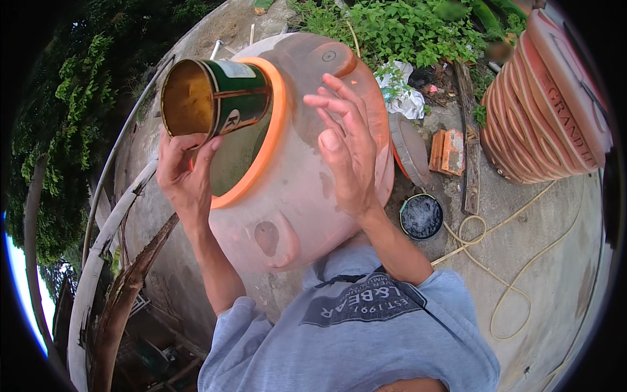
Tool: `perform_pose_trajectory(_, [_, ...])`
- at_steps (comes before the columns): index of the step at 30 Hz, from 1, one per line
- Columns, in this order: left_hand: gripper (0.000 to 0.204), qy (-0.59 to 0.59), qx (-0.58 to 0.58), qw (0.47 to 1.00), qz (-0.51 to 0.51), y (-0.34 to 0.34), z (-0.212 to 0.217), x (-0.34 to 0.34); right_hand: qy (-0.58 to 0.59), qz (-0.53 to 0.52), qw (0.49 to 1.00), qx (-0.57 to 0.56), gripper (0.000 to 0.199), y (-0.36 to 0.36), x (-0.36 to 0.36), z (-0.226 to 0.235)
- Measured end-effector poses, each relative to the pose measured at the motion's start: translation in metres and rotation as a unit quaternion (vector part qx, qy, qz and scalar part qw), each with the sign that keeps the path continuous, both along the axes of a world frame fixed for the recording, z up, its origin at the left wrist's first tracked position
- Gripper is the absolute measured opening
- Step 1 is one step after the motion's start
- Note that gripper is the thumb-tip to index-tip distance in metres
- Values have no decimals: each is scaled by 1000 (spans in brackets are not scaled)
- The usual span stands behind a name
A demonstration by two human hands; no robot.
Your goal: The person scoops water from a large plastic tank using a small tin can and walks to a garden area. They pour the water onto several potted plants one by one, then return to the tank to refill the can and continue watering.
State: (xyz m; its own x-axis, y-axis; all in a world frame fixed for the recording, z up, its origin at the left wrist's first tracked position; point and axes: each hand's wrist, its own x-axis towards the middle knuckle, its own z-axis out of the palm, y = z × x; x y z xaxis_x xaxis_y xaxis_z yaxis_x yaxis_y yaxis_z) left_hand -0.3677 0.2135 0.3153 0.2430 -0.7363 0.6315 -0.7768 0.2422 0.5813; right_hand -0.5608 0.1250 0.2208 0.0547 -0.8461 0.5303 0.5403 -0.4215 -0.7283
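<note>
The left hand (186, 173) gripped a green tin can (212, 98), tipped over the jar's orange rim (277, 130); the right hand (346, 153) hovered open beside it. Probably best poured slowly, mouth kept inside that rim.

— What colour is the tin can (212, 98)?
— Dark green outside, dull gold inside.
— And the big water jar (307, 196)?
— Pale terracotta pink, with a bright orange rim (271, 140).
— The shirt (366, 333)?
— Grey-blue with a dark printed patch.

Your left hand (185, 171) holds a metal tin (212, 98), glossy green outside, dull gold inside. The big jar (307, 196) looks matt, chalky plastic; the ground (555, 261) is rough concrete.
</note>
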Motion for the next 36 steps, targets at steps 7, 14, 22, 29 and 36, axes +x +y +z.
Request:
perform_pose_trajectory(7, [29, 25, 358, 931, 63, -33, -18, 127, -23, 133, 982, 130, 50, 20, 43, -81])
perform_pose_trajectory(14, [46, -111, 533, 836, 75, -136, -172, 229, 51, 152, 978, 131, 49, 5, 61, -89])
perform_pose_trajectory(22, [48, -38, 444, 878, 174, -197, -334, 349, 71, 186, 969, 145, 48, -7, 58, -72])
perform_pose_trajectory(29, [49, 7, 329, 913, 241, -227, -368, 365, 118, 173, 970, 127, 47, -21, 67, -75])
perform_pose_trajectory(36, [39, 58, 234, 930, 277, -241, -353, 344, 138, 184, 966, 116, 48, -15, 77, -79])
